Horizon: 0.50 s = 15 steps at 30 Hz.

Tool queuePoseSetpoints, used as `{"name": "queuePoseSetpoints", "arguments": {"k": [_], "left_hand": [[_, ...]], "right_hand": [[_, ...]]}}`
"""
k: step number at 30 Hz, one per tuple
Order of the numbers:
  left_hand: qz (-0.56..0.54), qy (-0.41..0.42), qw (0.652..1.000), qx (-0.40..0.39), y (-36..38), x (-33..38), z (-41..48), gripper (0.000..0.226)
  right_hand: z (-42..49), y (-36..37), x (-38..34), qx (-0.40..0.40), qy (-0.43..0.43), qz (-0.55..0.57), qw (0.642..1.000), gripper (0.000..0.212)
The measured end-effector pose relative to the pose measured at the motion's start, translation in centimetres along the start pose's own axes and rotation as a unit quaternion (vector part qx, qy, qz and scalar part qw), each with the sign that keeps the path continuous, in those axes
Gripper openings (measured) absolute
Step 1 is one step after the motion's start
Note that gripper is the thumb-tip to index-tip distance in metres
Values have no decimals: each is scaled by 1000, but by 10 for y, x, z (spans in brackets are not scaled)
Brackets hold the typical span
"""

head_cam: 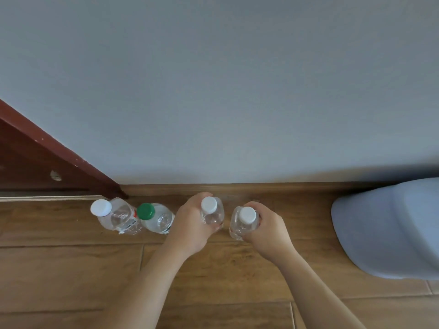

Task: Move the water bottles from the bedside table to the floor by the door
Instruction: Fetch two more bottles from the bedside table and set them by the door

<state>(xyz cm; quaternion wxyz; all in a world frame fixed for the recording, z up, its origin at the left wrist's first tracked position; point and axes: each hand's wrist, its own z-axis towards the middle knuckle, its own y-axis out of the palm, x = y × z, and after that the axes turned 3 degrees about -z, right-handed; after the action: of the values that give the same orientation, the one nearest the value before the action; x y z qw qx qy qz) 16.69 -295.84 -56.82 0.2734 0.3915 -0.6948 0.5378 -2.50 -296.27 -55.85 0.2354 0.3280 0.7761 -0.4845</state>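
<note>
While the white-capped bottle (114, 214) and green-capped bottle (156, 217) stand on the floor (71, 269) at its edge by the door frame (59, 157), the left hand (190, 224) curls round the left-held bottle (211, 212) and the right hand (268, 231) round the right-held bottle (242, 222). Floor contact cannot be confirmed. Judgement: thin, smooth plastic, crushable; grip at the shoulder below the cap.

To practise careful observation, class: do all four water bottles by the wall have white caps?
No: the bottle second from the left has a green cap.
</note>
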Motion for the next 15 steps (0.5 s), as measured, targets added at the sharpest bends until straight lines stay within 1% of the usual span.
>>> {"name": "queuePoseSetpoints", "arguments": {"k": [4,9,15], "left_hand": [[-8,2,1000,1,0,-1,-1,44],[-21,1,1000,11,-1,-2,1,54],[-9,-19,1000,12,0,-1,3,57]], "right_hand": [[-1,0,1,-11,3,5,1000,41],[-1,1,5,-12,9,9,1000,45],[-6,4,5,-16,13,-2,1000,59]]}}
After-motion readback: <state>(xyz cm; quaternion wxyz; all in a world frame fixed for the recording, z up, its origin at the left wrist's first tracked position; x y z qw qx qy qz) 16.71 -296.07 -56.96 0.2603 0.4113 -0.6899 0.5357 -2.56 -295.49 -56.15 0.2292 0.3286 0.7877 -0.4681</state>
